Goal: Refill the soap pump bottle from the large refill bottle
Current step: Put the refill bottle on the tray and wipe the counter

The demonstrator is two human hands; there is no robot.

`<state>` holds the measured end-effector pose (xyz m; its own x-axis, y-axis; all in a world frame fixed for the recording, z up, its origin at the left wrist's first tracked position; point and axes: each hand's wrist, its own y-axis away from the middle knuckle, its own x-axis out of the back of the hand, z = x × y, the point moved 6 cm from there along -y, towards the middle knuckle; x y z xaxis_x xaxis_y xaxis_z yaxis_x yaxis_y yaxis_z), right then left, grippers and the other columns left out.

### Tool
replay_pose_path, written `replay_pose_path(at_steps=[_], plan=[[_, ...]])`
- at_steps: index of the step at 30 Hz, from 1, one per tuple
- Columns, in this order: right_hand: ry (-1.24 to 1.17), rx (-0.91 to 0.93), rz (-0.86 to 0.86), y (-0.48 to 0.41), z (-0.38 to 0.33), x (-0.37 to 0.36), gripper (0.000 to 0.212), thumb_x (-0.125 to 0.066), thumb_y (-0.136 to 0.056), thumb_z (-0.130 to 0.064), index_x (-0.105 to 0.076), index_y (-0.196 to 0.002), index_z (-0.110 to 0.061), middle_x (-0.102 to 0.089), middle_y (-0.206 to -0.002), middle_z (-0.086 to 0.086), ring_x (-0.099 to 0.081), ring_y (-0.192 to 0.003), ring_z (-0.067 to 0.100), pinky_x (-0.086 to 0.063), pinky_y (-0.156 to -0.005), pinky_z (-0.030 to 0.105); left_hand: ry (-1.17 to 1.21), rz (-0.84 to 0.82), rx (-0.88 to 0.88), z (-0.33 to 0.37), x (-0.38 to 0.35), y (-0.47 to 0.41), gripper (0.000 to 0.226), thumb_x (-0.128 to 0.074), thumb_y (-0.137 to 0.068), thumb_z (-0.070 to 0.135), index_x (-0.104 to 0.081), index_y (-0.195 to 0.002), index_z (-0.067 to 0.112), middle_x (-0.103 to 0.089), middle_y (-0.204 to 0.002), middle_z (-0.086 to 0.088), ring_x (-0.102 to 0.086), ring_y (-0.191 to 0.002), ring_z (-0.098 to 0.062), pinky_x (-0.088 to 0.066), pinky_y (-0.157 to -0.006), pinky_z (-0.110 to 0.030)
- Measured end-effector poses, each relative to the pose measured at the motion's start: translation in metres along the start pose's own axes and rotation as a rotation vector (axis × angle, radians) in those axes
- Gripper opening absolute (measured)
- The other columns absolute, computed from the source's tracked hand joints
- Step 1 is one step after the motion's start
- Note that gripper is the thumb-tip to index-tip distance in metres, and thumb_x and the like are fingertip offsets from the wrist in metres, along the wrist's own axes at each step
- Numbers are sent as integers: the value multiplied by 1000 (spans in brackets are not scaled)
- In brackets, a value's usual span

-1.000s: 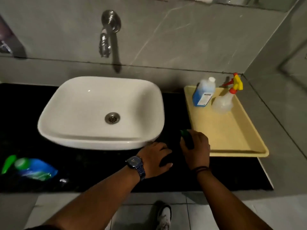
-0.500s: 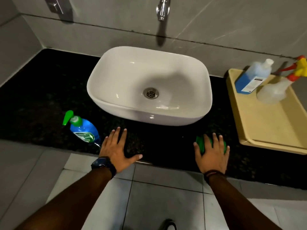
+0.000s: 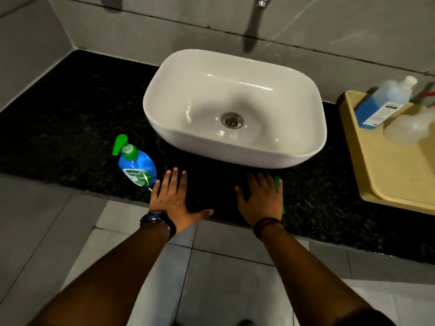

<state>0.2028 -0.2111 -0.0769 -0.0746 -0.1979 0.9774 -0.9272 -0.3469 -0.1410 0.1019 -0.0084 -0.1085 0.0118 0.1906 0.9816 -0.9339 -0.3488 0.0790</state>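
The soap pump bottle (image 3: 137, 165), blue with a green pump head and a label, stands on the black counter (image 3: 70, 118) left of the sink. My left hand (image 3: 174, 198) lies flat on the counter edge just right of it, fingers spread, holding nothing. My right hand (image 3: 261, 198) also lies flat with fingers apart, resting over a green object (image 3: 277, 181) that only peeks out along the hand's right side. A larger blue bottle with a white cap (image 3: 379, 104) stands on the tray far right, away from both hands.
A white basin (image 3: 235, 154) sits on the counter right behind my hands, under a wall tap (image 3: 260, 1). A beige tray (image 3: 395, 184) at the right holds the blue bottle and a clear spray bottle (image 3: 409, 128). Grey floor tiles lie below the counter edge.
One second ago both hands were together gripping a dark green thing near the tray. They now lie flat and apart on the counter; the view has swung left and nearer.
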Motion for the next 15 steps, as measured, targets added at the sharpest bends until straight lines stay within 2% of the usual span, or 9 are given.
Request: replay_pose_path(at_steps=[5, 8, 12, 15], plan=[[-139, 266, -87, -7, -67, -12, 53, -46, -83, -50, -47, -131, -28, -50, -135, 0, -33, -132, 25, -12, -113, 52, 9, -15, 7, 0, 0, 0, 136, -30, -40, 99, 5, -147, 22, 3, -158, -3, 7, -143, -19, 1, -115, -42], [-196, 428, -126, -11, -81, -13, 52, -51, -83, -48, -48, -131, -30, -49, -138, -3, -30, -135, 21, -10, -113, 48, 8, -4, 8, 0, 0, 0, 137, -32, -39, 100, 4, -147, 23, 1, -158, -1, 6, -143, -17, 0, -115, -42], [-206, 628, -163, 1, -52, -7, 52, -53, -83, -50, -48, -131, -30, -50, -137, -3, -32, -135, 21, -13, -112, 45, -25, -3, 8, 2, 1, 1, 136, -25, -40, 102, 4, -147, 23, 0, -158, -1, 5, -143, -17, -1, -115, -42], [-170, 599, -144, 14, -1, 2, 52, -50, -84, -54, -49, -130, -31, -52, -135, -3, -36, -133, 23, -18, -111, 44, -40, -13, 6, 2, 3, 1, 136, -21, -40, 102, 4, -147, 22, 0, -158, -2, 4, -143, -19, -1, -115, -43]])
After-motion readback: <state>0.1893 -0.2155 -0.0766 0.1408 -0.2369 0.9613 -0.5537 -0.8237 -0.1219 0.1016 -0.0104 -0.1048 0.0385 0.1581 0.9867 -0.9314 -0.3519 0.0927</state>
